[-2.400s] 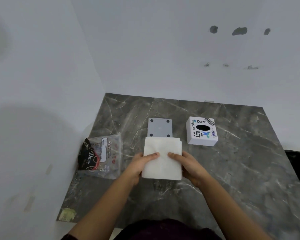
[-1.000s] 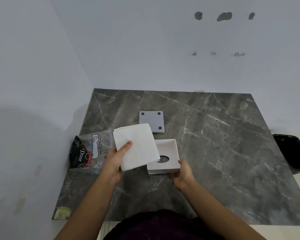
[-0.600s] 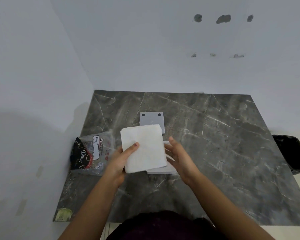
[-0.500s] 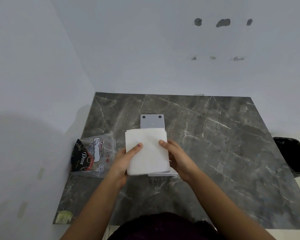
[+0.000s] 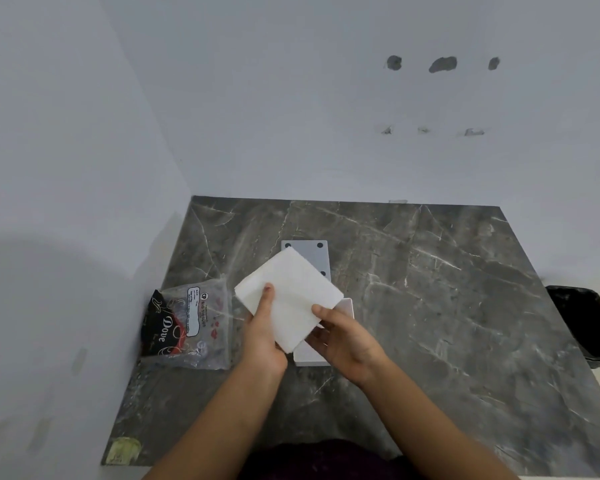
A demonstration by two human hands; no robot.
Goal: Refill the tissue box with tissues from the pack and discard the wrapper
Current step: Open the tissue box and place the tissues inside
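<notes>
A white stack of tissues [image 5: 291, 292] is held tilted, corner up, above the table. My left hand [image 5: 262, 336] grips its lower left edge with the thumb on top. My right hand [image 5: 343, 341] holds its lower right corner. Under the stack lies the white tissue box [image 5: 309, 355], upside down and mostly hidden by the tissues and my hands. The box's grey base plate [image 5: 317, 256] lies flat just beyond. The clear plastic wrapper [image 5: 194, 327], with black and red print, lies at the table's left edge.
The dark marble table [image 5: 430, 299] stands in a corner, with white walls behind and to the left. A black bin [image 5: 584, 323] stands off the table's right edge.
The tissue box was turned over and set in front of me. The tissue stack moved over it and has rotated from square-on to corner up, both hands on it.
</notes>
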